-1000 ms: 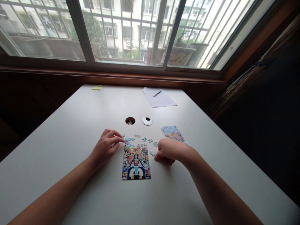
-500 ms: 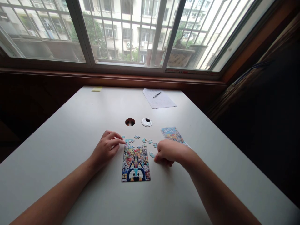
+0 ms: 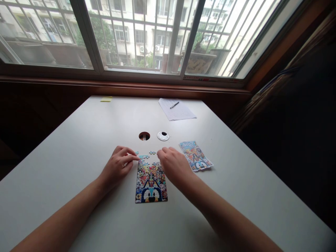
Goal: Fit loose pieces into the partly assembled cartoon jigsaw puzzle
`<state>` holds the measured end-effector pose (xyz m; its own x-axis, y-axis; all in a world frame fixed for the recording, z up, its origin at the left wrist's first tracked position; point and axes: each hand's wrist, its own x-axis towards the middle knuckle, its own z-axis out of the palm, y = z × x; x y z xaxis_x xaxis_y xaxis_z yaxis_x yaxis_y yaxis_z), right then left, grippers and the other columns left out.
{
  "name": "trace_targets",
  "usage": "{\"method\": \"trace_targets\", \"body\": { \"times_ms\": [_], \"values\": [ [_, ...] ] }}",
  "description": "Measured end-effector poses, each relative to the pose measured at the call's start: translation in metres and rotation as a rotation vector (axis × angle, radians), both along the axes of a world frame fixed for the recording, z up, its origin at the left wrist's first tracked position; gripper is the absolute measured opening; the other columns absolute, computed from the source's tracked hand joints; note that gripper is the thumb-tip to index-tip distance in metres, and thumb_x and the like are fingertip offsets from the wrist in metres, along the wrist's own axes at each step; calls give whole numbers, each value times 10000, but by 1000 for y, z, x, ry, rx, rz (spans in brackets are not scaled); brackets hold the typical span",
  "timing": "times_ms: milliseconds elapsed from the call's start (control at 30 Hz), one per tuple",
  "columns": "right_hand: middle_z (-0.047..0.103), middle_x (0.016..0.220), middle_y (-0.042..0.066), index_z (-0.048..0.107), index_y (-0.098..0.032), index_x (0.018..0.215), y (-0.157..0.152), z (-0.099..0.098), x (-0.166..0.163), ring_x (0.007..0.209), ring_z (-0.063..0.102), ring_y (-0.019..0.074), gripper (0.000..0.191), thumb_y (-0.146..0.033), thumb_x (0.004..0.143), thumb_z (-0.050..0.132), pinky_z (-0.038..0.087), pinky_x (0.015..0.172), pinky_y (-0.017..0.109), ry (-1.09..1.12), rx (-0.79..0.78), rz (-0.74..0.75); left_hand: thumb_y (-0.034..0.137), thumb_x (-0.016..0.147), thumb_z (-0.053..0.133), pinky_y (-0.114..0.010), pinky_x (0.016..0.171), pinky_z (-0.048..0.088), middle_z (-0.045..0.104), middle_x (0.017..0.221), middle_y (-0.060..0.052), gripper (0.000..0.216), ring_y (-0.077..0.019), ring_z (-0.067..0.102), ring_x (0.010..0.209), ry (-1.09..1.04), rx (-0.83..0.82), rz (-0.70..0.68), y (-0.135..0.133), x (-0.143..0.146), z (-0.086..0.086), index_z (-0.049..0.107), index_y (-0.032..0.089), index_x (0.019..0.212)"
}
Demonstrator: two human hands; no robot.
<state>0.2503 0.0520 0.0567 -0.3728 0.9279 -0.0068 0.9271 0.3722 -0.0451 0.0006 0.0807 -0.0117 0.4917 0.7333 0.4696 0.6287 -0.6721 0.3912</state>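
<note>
A small, colourful jigsaw puzzle [image 3: 151, 185] with a blue cartoon dog lies on the white table [image 3: 78, 147]; its top rows are unfinished. My left hand [image 3: 118, 166] rests beside the puzzle's upper left corner, index fingertip touching the edge, holding nothing I can see. My right hand [image 3: 173, 166] hovers over the upper right part, fingers together and bent down towards the gap; whatever is under its fingertips is hidden. A few loose light-blue pieces [image 3: 152, 152] lie just beyond the puzzle. The printed reference picture [image 3: 195, 155] sits to the right of my right hand.
Beyond the puzzle are a round cable hole [image 3: 144, 135] and its white cap [image 3: 163, 135]. A sheet of paper [image 3: 181, 112] with a pen [image 3: 174, 104] lies at the far edge, and a yellow note [image 3: 106, 99] at the far left. A barred window spans the back.
My right hand has moved left and forward from beside the puzzle to over its upper right part, uncovering the reference picture. Several loose pieces there are now hidden. My left hand stayed put.
</note>
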Motion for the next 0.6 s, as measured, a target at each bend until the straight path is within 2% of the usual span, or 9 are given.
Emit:
{"method": "trace_targets", "body": {
  "times_ms": [100, 167, 267, 600],
  "values": [
    [648, 1069, 119, 653, -177, 1180, 15, -24, 2, 993, 521, 240, 299, -128, 976, 439, 401, 820, 317, 126, 125, 9, 95, 895, 531, -384, 871, 503, 667, 1048, -38, 330, -238, 495, 1048, 7, 1, -5, 0, 0, 0, 754, 289, 1042],
    [635, 1094, 116, 646, -208, 1241, 22, -38, 4, 1011, 502, 252, 307, -213, 1009, 443, 402, 851, 342, 200, 154, 10, 97, 895, 534, -377, 859, 509, 664, 1051, -41, 326, -240, 492, 1051, 11, 2, -6, 0, 1, 1, 755, 285, 1043],
    [621, 1086, 109, 645, -260, 1276, 29, -51, 6, 1004, 489, 260, 314, -241, 998, 500, 401, 857, 367, 268, 189, -17, 105, 898, 543, -368, 845, 513, 661, 1051, -42, 315, -241, 492, 1057, 17, 4, -8, 0, 1, 1, 756, 288, 1041],
    [629, 1034, 75, 736, -296, 1133, 34, -58, 9, 990, 493, 248, 219, -308, 966, 595, 393, 876, 384, 354, 183, 10, 119, 902, 553, -357, 830, 508, 659, 1056, -37, 295, -242, 486, 1063, 28, -4, -8, -1, 2, 2, 759, 300, 1010]
  ]
}}
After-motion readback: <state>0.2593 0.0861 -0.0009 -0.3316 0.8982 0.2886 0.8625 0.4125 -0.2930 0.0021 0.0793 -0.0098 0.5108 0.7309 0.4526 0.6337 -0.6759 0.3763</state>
